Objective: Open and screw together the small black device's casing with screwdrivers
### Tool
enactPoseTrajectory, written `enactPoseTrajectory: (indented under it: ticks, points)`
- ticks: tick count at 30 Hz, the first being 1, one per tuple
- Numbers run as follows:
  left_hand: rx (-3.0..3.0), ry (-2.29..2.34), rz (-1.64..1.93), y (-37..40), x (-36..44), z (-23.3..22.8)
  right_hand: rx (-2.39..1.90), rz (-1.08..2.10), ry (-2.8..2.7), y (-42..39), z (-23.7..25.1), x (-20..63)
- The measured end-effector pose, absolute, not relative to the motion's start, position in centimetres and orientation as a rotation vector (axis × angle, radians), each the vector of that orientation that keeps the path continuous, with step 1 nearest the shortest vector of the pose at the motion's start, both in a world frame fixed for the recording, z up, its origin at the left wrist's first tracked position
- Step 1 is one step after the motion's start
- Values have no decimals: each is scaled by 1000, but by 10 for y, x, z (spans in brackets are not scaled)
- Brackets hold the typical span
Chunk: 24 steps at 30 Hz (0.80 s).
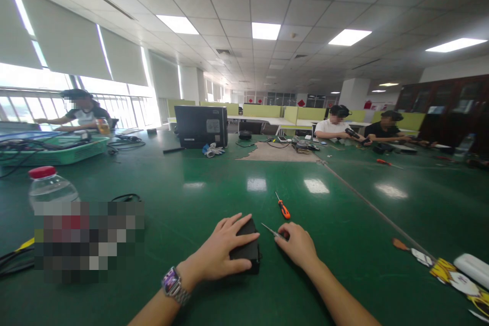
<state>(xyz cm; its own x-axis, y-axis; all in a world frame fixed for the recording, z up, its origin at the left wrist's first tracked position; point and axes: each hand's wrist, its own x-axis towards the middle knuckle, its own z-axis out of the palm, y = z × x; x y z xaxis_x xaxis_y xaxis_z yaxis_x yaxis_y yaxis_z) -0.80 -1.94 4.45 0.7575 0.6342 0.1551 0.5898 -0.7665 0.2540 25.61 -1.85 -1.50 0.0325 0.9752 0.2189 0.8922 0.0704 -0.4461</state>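
My left hand [223,250] lies flat over a small black box [248,249] on the green table, fingers spread across its top; a watch is on that wrist. My right hand [298,244] sits just right of the box, fingers closed around a thin metal tool [270,231] whose tip points up-left toward the box's far corner. A small orange-handled screwdriver [283,207] lies loose on the table a little beyond both hands.
A clear water bottle with a red cap [48,186] stands at left by black cables. A green basket [57,150] and a black computer case [201,126] sit farther back. Other people work at the far edges. Colourful packaging [451,272] lies at right.
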Motion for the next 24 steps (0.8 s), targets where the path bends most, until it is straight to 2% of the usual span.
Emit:
enactPoseTrajectory:
  ticks: [10, 19, 24]
  points:
    - [2830, 964, 455, -20, -4, 40, -1842, 236, -1881, -18, -15, 256]
    - [2560, 1037, 979, -7, -13, 27, -1838, 258, -1875, -18, -15, 257]
    - [2371, 1060, 1036, 3, -15, 28, -1845, 256, -1880, -19, -14, 256]
